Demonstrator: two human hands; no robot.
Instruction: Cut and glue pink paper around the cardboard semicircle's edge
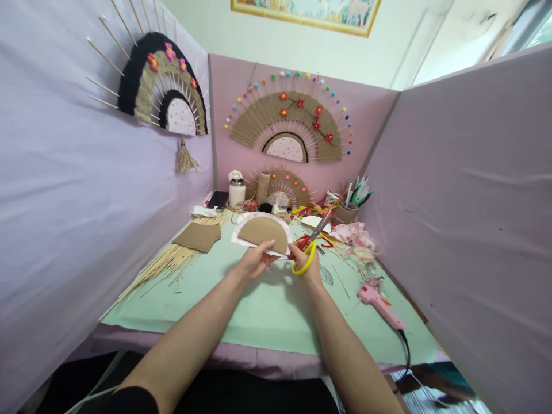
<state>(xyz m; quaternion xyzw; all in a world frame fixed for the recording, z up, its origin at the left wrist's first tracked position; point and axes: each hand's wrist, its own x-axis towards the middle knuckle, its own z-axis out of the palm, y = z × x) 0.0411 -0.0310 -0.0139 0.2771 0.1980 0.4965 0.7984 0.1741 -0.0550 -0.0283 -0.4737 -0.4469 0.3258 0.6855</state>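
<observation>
My left hand [254, 260] pinches the lower edge of a brown cardboard half-circle [264, 231] that is backed by white fabric [241, 234] sticking out round its rim. My right hand [307, 261] is closed through the yellow and red handles of a pair of scissors [311, 241]. The blades point up and to the right, away from the half-circle. Both hands hover above the pale green mat [267, 305].
A bundle of thin wooden sticks [166, 265] and a brown cardboard piece [198, 236] lie at left. A pink glue gun [379, 305] lies at right, with pink fabric scraps [356, 237] behind it. Bottles, twine and a tool cup [345, 213] stand at the back. Panels wall three sides.
</observation>
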